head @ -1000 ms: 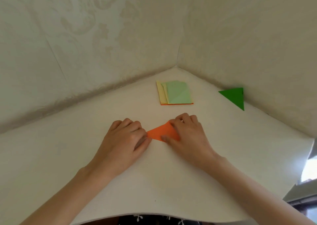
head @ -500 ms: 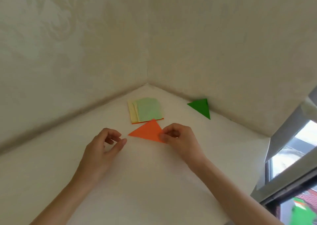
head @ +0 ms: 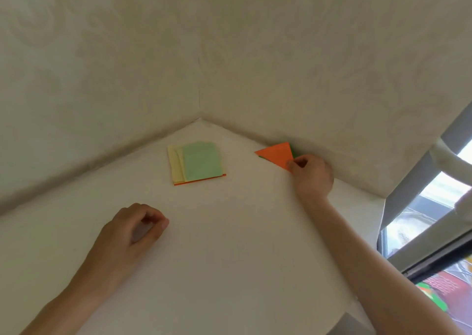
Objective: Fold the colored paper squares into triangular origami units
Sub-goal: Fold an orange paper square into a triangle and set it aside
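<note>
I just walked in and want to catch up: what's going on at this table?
A person is folding paper squares into triangles. Their right hand pinches a corner of a folded orange triangle that lies over a green triangle beside the wall. The left hand rests on the table, loosely curled, holding nothing. A stack of unfolded squares sits near the corner.

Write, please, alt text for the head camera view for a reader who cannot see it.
The right hand pinches an orange paper triangle over a green triangle beside the wall, on a white table. The left hand rests loosely curled, holding nothing; a stack of paper squares lies left of the triangles.
</note>
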`<state>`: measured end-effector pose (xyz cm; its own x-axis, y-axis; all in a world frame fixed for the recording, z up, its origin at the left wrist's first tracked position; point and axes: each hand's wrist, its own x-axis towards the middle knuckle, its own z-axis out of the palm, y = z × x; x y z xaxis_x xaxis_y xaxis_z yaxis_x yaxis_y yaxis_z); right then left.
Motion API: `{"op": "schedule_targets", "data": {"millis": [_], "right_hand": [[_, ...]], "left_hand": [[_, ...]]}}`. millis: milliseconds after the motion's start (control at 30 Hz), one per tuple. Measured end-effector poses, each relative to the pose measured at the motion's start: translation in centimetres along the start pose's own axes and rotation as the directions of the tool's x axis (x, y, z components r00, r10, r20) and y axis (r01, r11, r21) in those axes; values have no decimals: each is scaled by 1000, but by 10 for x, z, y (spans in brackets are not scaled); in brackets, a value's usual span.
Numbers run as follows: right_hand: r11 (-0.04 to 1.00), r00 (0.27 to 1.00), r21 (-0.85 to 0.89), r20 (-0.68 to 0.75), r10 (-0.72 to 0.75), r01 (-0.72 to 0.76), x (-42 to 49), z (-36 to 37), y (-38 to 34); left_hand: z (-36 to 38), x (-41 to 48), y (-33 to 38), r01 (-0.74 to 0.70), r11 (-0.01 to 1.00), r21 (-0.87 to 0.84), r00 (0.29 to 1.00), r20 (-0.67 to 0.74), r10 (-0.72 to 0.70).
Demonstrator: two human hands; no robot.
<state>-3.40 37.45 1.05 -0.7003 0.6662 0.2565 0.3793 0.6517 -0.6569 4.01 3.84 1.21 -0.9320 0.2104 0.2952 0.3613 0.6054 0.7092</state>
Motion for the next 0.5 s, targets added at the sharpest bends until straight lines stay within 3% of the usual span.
{"op": "schedule_targets", "data": {"millis": [233,333,500], "right_hand": [[992,998,-122,-56,-37,30,2,-1,-1],[979,1000,-204,-18,2,-6,-2,-2,0],[999,998,-47,62,-5,8,3,-1,-1]], "left_hand": [[0,-1,-1,-20,1000,20,1000,6,20],[1,-2,0,-20,1000,19,1000,6,20],[1,-3,-1,-47,997,54,999,16,46]]}}
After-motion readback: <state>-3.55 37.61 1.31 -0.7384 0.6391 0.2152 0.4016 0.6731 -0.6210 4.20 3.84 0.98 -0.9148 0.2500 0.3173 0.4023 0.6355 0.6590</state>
